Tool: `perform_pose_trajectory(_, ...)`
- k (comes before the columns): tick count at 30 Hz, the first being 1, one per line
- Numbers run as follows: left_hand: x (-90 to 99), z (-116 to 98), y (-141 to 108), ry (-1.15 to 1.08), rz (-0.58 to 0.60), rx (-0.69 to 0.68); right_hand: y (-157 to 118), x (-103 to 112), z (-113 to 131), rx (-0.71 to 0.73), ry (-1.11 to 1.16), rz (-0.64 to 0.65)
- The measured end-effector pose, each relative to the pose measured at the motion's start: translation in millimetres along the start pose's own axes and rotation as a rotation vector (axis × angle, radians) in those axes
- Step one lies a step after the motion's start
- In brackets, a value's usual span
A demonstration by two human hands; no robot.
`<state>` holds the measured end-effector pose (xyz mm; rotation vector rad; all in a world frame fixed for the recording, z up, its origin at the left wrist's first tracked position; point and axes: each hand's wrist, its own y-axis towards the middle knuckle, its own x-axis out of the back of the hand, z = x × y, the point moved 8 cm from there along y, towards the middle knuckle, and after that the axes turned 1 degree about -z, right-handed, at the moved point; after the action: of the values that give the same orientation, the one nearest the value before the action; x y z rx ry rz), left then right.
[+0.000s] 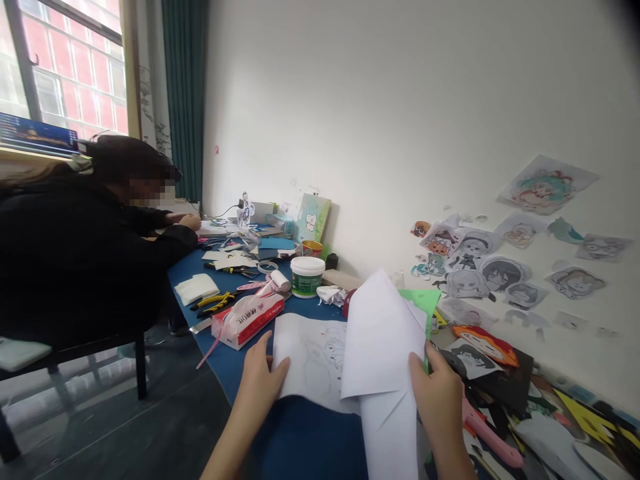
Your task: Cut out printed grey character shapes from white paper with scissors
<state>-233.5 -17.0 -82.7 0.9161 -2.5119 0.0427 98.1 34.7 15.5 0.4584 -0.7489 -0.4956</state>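
My left hand [261, 367] grips the left edge of a sheet of paper with a pencil drawing [313, 360], thumb on top. On the other side, my right hand [437, 380] is closed on the edge of folded white paper [377, 340], which overlaps the drawing's right part. A green sheet [423, 303] shows behind the white paper, near my right fingers. The papers are held above the blue tabletop [320, 437]. Just beyond my left hand lies a red and white tissue pack [247, 320].
A white and green tub [307, 277], yellow pliers [215, 303] and napkins [197, 289] lie farther back. A pink-handled tool [493, 437] and paper cutouts crowd the right. Drawings [467, 253] are stuck on the wall. A person in black [85, 247] sits at the far left.
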Motion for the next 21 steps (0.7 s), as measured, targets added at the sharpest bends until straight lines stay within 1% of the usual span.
perform_pose_trajectory(3, 0.4, 6, -2, -0.272, 0.014, 0.132, 1, 0, -1, 0.005, 0.004, -0.003)
perform_pose_trajectory(6, 0.6, 11, -8, -0.569, 0.074, 0.299, 0, -2, -1, -0.025, -0.025, 0.027)
perform_pose_trajectory(8, 0.2, 11, -9, -0.733, 0.140, 0.323, 0, -2, 0, -0.035, -0.037, 0.037)
perform_pose_trajectory(9, 0.8, 11, -8, -0.768, 0.165, 0.310, 0, -2, 1, -0.032, -0.036, 0.036)
perform_pose_trajectory(10, 2.2, 12, -6, -0.758, 0.177, 0.284, -1, -2, 2, -0.025, -0.030, 0.029)
perform_pose_trajectory(11, 4.7, 14, -4, -0.701, 0.171, 0.248, -1, -2, 2, -0.016, -0.020, 0.018)
perform_pose_trajectory(15, 18.5, 21, 7, -0.306, 0.062, 0.086, 0, 0, 3, 0.021, 0.026, -0.028)
perform_pose_trajectory(17, 20.3, 20, 9, -0.206, 0.058, 0.052, 0, 0, 1, 0.012, 0.033, -0.020)
perform_pose_trajectory(19, 20.4, 19, 9, -0.129, 0.055, 0.053, 0, -1, 0, -0.007, 0.036, 0.001)
perform_pose_trajectory(20, 21.8, 16, 8, -0.072, 0.018, 0.039, 1, -1, -1, -0.015, 0.041, 0.009)
perform_pose_trajectory(21, 23.2, 10, 5, -0.005, -0.043, -0.004, 1, -1, -1, -0.022, 0.046, 0.017)
